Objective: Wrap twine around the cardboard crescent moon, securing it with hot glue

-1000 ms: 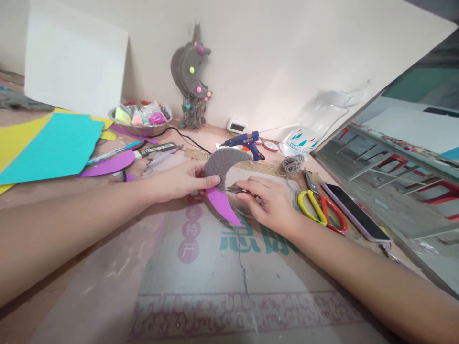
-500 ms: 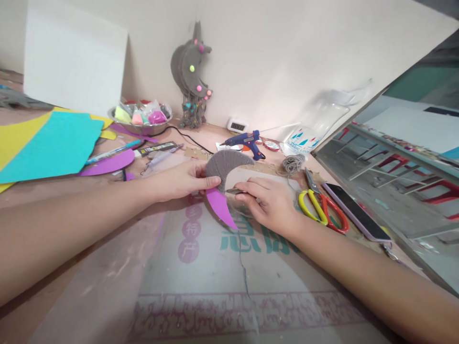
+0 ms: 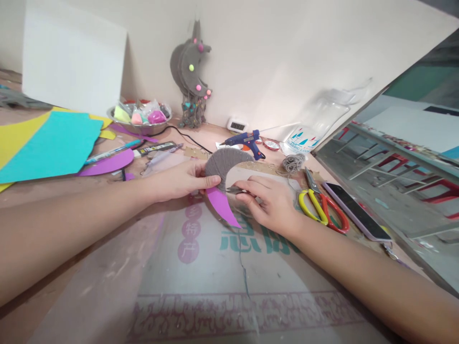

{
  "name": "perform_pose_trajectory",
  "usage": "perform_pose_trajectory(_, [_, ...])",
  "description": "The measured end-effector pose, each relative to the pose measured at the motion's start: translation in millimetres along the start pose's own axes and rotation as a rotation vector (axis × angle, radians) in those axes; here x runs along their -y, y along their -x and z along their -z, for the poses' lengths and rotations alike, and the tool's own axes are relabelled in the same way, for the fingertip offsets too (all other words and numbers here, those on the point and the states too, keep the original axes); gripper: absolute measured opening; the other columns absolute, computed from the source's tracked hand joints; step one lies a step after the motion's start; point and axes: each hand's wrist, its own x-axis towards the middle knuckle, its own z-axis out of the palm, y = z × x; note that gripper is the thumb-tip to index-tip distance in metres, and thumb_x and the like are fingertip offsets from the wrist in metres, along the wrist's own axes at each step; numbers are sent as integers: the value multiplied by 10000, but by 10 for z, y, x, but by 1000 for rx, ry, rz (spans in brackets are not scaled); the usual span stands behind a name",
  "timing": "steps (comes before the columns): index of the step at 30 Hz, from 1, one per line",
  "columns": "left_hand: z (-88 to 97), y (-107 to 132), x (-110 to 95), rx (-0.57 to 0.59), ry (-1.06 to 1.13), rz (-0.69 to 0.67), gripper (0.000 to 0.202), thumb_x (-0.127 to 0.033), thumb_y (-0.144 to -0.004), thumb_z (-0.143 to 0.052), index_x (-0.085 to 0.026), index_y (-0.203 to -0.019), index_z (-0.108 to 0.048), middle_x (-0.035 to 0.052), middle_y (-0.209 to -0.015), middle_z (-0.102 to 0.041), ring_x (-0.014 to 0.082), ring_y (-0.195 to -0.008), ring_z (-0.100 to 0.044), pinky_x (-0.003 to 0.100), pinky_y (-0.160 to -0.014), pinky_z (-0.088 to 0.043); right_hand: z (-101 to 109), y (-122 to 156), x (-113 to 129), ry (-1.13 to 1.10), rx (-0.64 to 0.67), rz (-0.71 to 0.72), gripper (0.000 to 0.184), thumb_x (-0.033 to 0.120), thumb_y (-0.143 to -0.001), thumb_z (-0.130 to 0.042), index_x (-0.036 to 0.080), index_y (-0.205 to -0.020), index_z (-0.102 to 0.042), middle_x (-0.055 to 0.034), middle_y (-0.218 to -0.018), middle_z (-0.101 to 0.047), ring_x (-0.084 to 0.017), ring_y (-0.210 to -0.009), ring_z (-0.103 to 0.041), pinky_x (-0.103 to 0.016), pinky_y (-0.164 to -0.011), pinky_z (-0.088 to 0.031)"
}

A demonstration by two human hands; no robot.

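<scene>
My left hand (image 3: 191,180) pinches a purple crescent (image 3: 224,208) by its outer edge, thumb on top. Grey yarn (image 3: 220,162) is wound closely around the crescent's upper part, while the lower pointed end shows bare purple. Beside the crescent's inner curve, my right hand (image 3: 268,200) is closed, with grey yarn (image 3: 234,190) bunched at its fingertips; its exact form is hard to make out. A loose ball of grey yarn (image 3: 293,163) lies beyond my right hand.
Right of my right hand lie scissors (image 3: 324,210) and a phone (image 3: 356,212). Behind are a blue glue gun (image 3: 245,139), a small clock (image 3: 237,125), a metal bowl (image 3: 139,128) and a finished moon decoration (image 3: 191,71). Coloured sheets (image 3: 53,145) lie on the left.
The crescent's purple tip has shifted slightly to the right and up. Both hands keep nearly the same place and grip.
</scene>
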Motion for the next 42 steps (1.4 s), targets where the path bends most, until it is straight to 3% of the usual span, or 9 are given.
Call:
perform_pose_trajectory(7, [9, -3, 19, -4, -47, -10, 198, -343, -805, -552, -158, -874, -562, -12, -732, -545, 74, -600, -464, 188, -555, -363, -5, -10, 2, 1, 13, 5, 226, 284, -893, -447, 155, -996, -603, -40, -771, -601, -129, -659, -517, -251, -605, -370])
perform_pose_trajectory(17, [17, -8, 15, -18, -51, -22, 240, -379, -764, -592, -162, -865, -586, -5, -677, -567, 125, -640, -530, 217, -541, -398, -11, -17, -12, 2, 45, 1, 238, 286, -902, -426, 159, -990, -607, -48, -791, -611, -137, -685, -529, -256, -614, -376])
perform_pose_trajectory(30, [10, -3, 6, -12, -23, 20, 199, -361, -802, -556, -164, -815, -535, -35, -677, -507, 65, -554, -431, 183, -521, -340, -2, -1, -9, -48, -23, -35, 211, 275, -884, -459, 163, -991, -601, -34, -742, -607, -126, -626, -520, -243, -589, -385])
perform_pose_trajectory(42, [15, -4, 16, -12, -76, 2, 225, -379, -799, -546, -160, -849, -531, -24, -674, -484, 75, -551, -409, 184, -503, -328, -28, 11, -33, -67, 33, -38, 223, 286, -894, -445, 168, -996, -604, -43, -810, -619, -127, -679, -537, -242, -623, -390])
